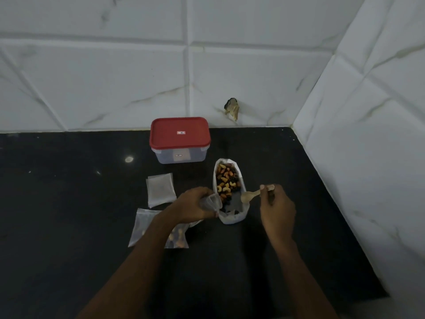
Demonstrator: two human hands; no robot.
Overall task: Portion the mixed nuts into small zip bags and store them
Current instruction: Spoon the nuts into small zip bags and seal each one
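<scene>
The labels on the red-lidded container (179,139) are too blurred for us to read. Our left hand (192,205) pinches an open small zip bag (211,202) beside the tray of mixed nuts (227,183); our right hand (277,206) grips a wooden spoon (252,195) over it.

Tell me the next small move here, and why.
Probably dip the wooden spoon into the mixed nuts. The right hand holds it empty over the bare near end of the tray, while the left hand holds a small zip bag beside it.

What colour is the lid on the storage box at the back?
Red, with a small white label at its centre; the lid shows clearly in the head view.
</scene>
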